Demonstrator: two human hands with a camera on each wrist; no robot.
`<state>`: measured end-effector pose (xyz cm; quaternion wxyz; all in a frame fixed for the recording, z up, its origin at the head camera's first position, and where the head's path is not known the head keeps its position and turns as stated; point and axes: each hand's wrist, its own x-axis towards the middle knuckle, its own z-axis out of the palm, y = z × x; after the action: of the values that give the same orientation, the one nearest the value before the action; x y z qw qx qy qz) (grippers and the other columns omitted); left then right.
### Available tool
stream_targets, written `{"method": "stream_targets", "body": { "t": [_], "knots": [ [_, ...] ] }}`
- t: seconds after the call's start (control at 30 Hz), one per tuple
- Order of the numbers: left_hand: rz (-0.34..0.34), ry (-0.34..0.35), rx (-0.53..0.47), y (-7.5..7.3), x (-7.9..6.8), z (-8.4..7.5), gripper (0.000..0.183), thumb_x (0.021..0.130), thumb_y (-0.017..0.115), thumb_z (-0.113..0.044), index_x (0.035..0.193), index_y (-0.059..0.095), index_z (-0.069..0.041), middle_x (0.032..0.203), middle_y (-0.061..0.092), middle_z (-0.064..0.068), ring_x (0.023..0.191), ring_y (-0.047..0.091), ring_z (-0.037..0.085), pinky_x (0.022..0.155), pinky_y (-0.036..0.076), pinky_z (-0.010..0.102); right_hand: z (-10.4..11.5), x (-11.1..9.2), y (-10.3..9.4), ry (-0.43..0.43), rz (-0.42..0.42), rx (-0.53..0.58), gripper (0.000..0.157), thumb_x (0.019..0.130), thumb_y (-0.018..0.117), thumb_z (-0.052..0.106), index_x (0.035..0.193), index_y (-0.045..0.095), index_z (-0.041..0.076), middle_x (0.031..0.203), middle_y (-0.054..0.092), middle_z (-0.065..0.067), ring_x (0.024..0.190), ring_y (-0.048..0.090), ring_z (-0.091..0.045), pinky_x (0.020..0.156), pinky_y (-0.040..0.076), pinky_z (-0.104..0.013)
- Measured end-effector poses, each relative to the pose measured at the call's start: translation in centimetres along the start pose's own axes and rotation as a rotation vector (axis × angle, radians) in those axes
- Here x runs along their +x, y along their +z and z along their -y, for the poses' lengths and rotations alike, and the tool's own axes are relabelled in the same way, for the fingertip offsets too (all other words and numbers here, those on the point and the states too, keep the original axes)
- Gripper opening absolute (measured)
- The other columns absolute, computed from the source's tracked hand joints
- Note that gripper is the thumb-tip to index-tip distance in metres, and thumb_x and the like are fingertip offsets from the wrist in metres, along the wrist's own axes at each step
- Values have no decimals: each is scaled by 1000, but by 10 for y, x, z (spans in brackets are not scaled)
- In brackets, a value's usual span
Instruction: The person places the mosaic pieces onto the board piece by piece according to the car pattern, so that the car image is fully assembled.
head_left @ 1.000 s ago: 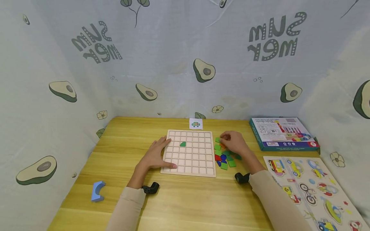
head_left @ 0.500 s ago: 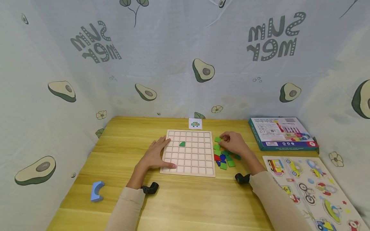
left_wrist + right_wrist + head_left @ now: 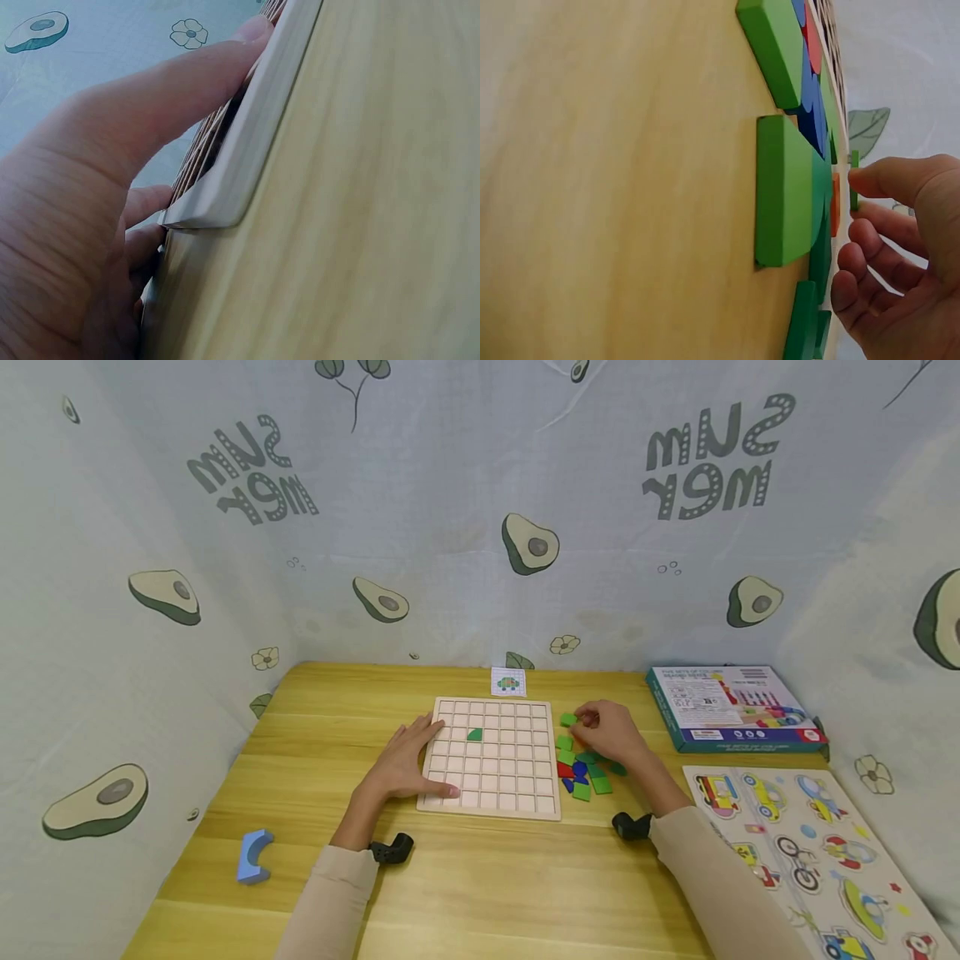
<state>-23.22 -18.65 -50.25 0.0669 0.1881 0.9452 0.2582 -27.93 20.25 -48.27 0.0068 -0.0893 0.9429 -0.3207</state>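
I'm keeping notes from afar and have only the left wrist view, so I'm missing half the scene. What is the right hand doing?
Observer: The right hand is pinching a small green square between thumb and finger.

Operator: I see just one edge of the board. Is any piece lying on it?

Observer: Yes, one green quarter-circle lies on it, toward the far left.

Operator: And is there anything just past its far edge?

Observer: A small white card with a mostly green picture lies there on the table.
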Motion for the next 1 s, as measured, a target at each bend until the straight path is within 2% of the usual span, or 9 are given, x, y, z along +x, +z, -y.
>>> {"method": "stream_targets", "body": {
  "t": [0.23,0.47,0.67,0.87,1.0],
  "knots": [
    [-3,-8,-5,2,-1,-1,125,66,86,-68,164,29,-16,173,16,11,161,15,30,132,8,52,4,-6,-4,-18,-21,3,33,96,72,19,120,70,-4,104,68,-17,91,61,-29,85,55,-47],
    [-16,0,-26,3,0,1,124,66,87,-66,164,30,-16,173,17,11,161,15,32,131,8,54,18,-10,-4,-64,-24,33,33,95,73,18,120,72,-3,101,69,-15,85,60,-24,80,54,-41],
    [-17,-5,-29,1,-1,1,125,65,87,-67,164,30,-16,173,17,11,161,16,32,131,8,53,36,-10,5,-67,-14,43,31,95,73,19,119,73,0,102,67,-14,86,58,-24,77,52,-37],
    [-22,-4,-17,2,1,3,125,65,86,-68,164,30,-16,173,18,10,161,16,32,131,8,54,47,-9,15,-133,-6,58,29,94,74,16,117,74,-1,98,67,-13,84,59,-23,76,53,-38],
    [-22,-6,-21,3,1,3,124,65,87,-67,164,31,-16,173,18,10,160,17,32,131,8,54,55,-7,23,-145,5,71,27,93,75,17,114,75,0,94,66,-10,81,56,-21,74,51,-35]
  ]
}}
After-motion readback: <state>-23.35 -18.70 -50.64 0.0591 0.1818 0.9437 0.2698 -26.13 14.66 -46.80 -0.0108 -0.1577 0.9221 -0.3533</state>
